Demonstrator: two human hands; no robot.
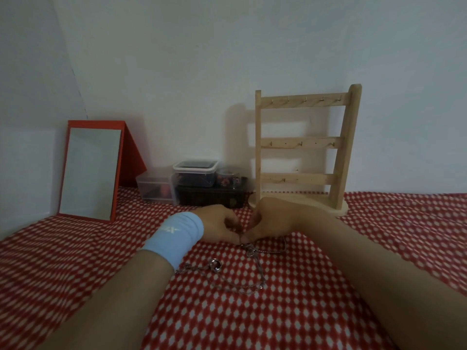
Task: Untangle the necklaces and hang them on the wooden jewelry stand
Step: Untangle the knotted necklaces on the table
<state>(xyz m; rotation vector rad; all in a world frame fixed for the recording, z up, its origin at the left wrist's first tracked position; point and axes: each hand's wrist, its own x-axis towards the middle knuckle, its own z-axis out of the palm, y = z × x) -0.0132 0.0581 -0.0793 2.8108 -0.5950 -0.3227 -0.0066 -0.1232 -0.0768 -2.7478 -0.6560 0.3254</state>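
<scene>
Just before the wooden jewelry stand, the necklaces are pinched at their knot by the left hand and right hand, fingers curled; loops should be teased apart gently.

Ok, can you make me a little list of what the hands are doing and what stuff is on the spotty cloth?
cloth: red, white spots
necklaces: silver chains, tangled, lying on the cloth
left hand: pinches the knot
right hand: pinches the same knot
ring pendant: on a chain, near left wrist
jewelry stand: wooden, upright by the wall, hooks bare
mirror: red frame, far left
boxes: plastic, between mirror and stand
wristband: light blue
</scene>
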